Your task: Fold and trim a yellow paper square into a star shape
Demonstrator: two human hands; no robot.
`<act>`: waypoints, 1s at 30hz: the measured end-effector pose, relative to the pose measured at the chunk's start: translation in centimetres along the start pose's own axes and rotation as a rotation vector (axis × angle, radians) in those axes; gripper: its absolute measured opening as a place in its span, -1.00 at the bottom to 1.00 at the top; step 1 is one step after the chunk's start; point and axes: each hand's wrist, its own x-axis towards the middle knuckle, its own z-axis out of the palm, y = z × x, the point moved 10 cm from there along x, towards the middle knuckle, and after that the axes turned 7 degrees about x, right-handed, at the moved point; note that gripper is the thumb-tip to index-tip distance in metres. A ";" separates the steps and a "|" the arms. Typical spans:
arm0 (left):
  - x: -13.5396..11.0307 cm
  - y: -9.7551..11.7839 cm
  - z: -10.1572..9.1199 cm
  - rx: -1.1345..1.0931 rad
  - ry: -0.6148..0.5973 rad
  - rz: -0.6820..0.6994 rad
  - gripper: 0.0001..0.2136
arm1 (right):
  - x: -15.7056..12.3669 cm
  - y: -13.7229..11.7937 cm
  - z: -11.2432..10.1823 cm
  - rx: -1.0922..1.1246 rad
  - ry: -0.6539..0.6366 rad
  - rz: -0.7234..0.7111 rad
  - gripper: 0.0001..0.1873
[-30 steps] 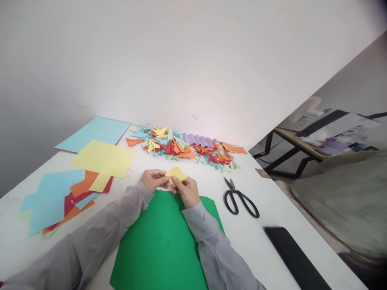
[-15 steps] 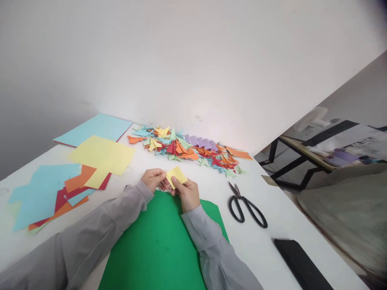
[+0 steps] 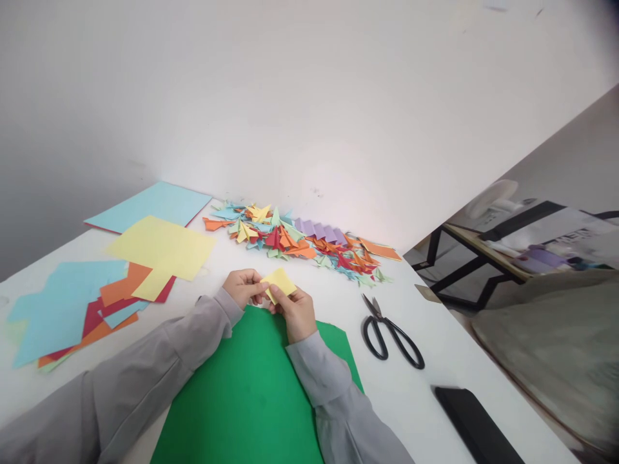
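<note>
A small piece of yellow paper (image 3: 281,280) is held between both hands, above the far edge of a green sheet (image 3: 246,386). My left hand (image 3: 242,288) pinches its left edge with thumb and fingers. On the other side, my right hand (image 3: 297,312) grips it, the thumb lying on its face and the fingers behind. Those fingers are partly hidden by the paper. Just beyond my hands lies a long heap of small folded paper pieces (image 3: 275,235) in many colours, with a row of purple folded paper (image 3: 322,231) at its back.
Black-handled scissors (image 3: 393,332) lie half open to the right, with a black flat object (image 3: 476,425) nearer me. Cut coloured sheets (image 3: 62,309), a yellow sheet (image 3: 164,248) and a blue sheet (image 3: 149,206) spread over the left. A wall (image 3: 309,116) rises behind the white table (image 3: 338,296).
Both hands still hold the yellow paper, which has turned slightly between the fingers. The left thumb now sits closer to the right thumb. The whole view has shifted a little.
</note>
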 end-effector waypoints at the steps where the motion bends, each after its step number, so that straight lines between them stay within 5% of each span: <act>1: 0.0 0.0 -0.1 0.004 0.007 -0.004 -0.70 | 0.0 0.0 0.0 -0.001 0.000 0.006 -0.77; 12: -0.1 -0.3 0.5 -0.085 -0.065 -0.064 -0.66 | -0.3 0.4 0.4 0.074 -0.015 0.046 -0.81; 19: 0.6 -0.2 -0.4 -0.077 0.016 0.020 -0.67 | -0.6 0.9 0.7 0.102 -0.039 0.131 -0.77; 30: 0.0 0.5 -1.1 -0.021 0.119 0.020 -0.72 | -1.9 0.4 3.2 -0.182 -0.210 0.141 -0.71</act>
